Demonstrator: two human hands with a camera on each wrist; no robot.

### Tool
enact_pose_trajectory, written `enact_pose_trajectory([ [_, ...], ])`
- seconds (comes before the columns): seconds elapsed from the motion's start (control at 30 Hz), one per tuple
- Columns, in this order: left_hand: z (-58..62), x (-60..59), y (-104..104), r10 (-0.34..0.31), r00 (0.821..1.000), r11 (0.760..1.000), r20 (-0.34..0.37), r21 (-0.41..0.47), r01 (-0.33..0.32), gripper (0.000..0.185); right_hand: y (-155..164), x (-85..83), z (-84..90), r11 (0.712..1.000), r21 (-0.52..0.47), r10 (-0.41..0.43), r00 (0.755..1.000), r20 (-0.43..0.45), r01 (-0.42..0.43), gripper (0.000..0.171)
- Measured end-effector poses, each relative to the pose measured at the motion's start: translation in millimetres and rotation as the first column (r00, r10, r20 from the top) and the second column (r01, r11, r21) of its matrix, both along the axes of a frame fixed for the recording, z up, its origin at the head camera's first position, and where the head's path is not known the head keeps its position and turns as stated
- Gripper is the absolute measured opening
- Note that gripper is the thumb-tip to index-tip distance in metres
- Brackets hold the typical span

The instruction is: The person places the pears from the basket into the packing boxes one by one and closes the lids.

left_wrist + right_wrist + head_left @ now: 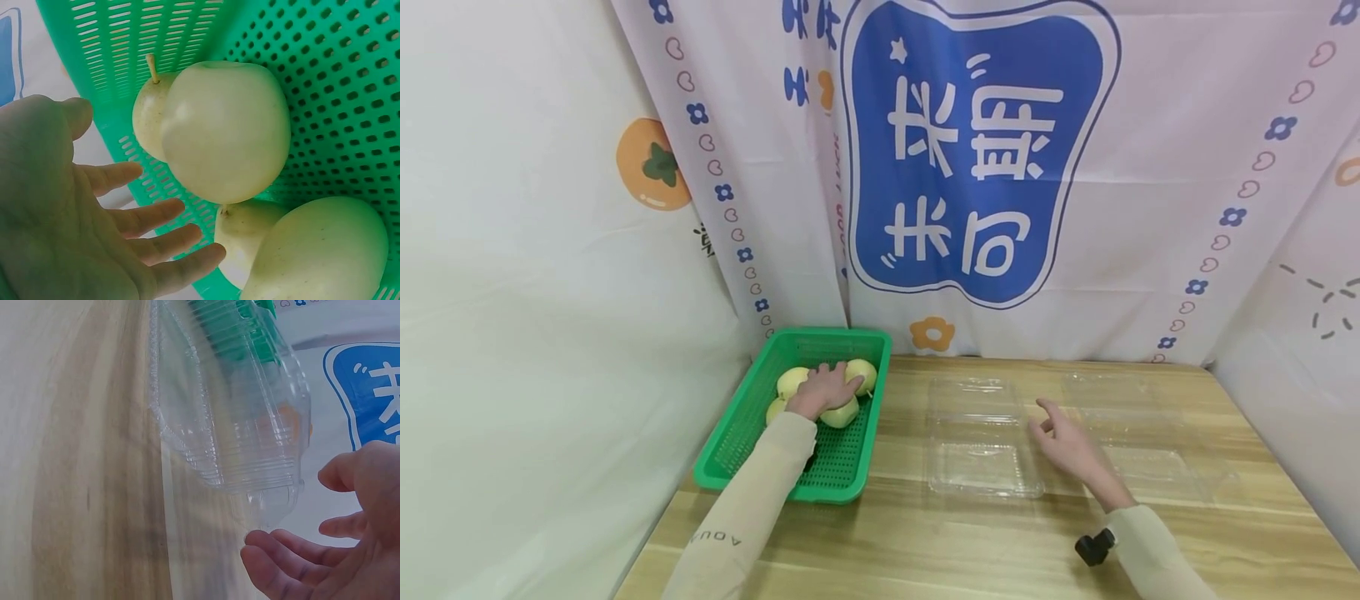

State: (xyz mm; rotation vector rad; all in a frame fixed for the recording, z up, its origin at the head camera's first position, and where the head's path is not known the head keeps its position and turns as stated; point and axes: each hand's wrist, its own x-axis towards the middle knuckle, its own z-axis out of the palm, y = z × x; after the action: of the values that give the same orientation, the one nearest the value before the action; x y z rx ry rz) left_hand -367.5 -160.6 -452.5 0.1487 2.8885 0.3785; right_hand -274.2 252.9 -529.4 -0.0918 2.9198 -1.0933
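Note:
Several pale yellow-green pears [840, 415] lie in a green plastic basket [831, 495] on the left side of the table. Above them, my left hand [825, 390] reaches into the basket; in the left wrist view its fingers spread loosely beside a large pear [228, 131] and nothing is gripped. A clear plastic container [973, 482] with a raised lid lies mid-table. Just to its right is my right hand [1070, 450], fingers relaxed and holding nothing. In the right wrist view the fingertips come close to the container [244, 437]; whether they touch it I cannot tell.
Another clear container [1150, 467] lies behind and right of my right hand, partly covered by the arm. The wooden table [940, 550] meets printed cloth [887, 325] at the back and white cloth walls at the sides. A small black device [1095, 547] is at my right wrist.

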Motion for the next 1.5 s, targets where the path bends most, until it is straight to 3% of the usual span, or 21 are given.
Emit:
enact_pose_trajectory([
  [0.33,-9.8,5.0,-4,0.016,0.999,0.999,0.047,0.032,-0.018,0.070,-7,5.8,-4.8,0.997,-0.080,0.009,1.000,-0.005,-0.010,0.061],
  [0.6,-14.9,3.9,-2,0.003,0.999,1.000,0.053,-0.007,-0.002,0.072,-10,5.3,-9.1,0.999,-0.049,0.015,1.000,-0.013,-0.016,0.061],
  [0.97,-8.4,-7.5,15,-0.022,0.997,0.997,0.072,-0.067,0.027,0.076,-1,-0.2,-5.8,0.991,-0.136,0.017,0.999,0.037,-0.011,0.063],
  [1.13,-11.5,-6.4,11,-0.007,0.992,0.995,0.123,-0.097,0.019,0.075,-6,2.0,-11.1,0.986,-0.166,0.026,0.996,0.080,-0.013,0.064],
  [1.33,-9.0,-5.5,8,0.002,0.983,0.996,0.185,-0.090,0.015,0.082,-14,3.3,-16.6,0.983,-0.183,0.016,0.998,0.065,-0.003,0.064],
  [1.5,-11.1,-3.1,5,0.022,0.986,0.997,0.165,-0.076,-0.009,0.079,-17,4.4,-16.5,0.984,-0.179,0.010,0.998,0.055,0.000,0.062],
])
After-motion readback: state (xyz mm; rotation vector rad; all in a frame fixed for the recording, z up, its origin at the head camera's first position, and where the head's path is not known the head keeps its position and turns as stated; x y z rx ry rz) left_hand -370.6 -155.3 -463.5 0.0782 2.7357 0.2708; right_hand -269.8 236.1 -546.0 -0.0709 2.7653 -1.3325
